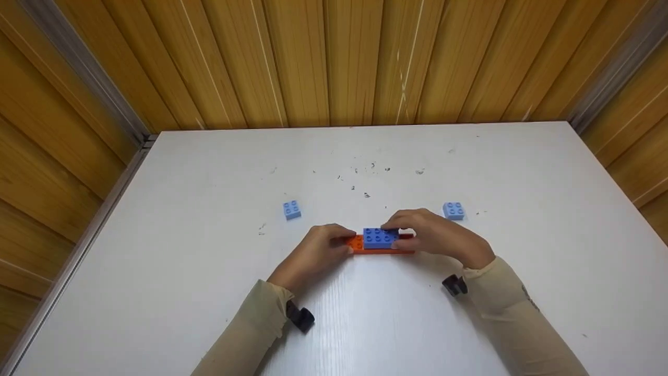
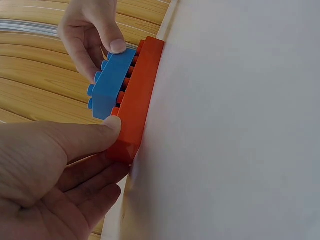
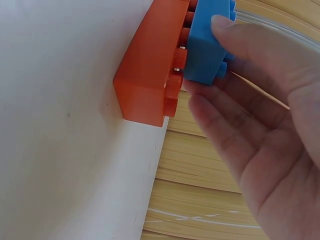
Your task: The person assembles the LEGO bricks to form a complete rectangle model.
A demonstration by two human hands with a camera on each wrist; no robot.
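A long orange-red toy building brick (image 1: 383, 251) lies on the white table, with its left end pinched between the thumb and fingers of my left hand (image 1: 318, 249). Over its studs sits a blue brick (image 1: 374, 240) with two rows of studs. My right hand (image 1: 441, 236) pinches this blue brick near its right end. In both wrist views, orange studs show between the blue brick (image 2: 111, 82) and the long brick (image 2: 139, 92), so the blue one is not pressed fully down. At either end of the long brick, bare studs stick out beyond the blue brick (image 3: 202, 55).
A small light-blue brick (image 1: 292, 210) stands beyond my left hand, and another light-blue brick (image 1: 453, 211) stands just beyond my right hand. Dark scuff marks dot the white table (image 1: 209, 172). Wood-patterned panels (image 1: 349, 62) rise behind the table's far edge.
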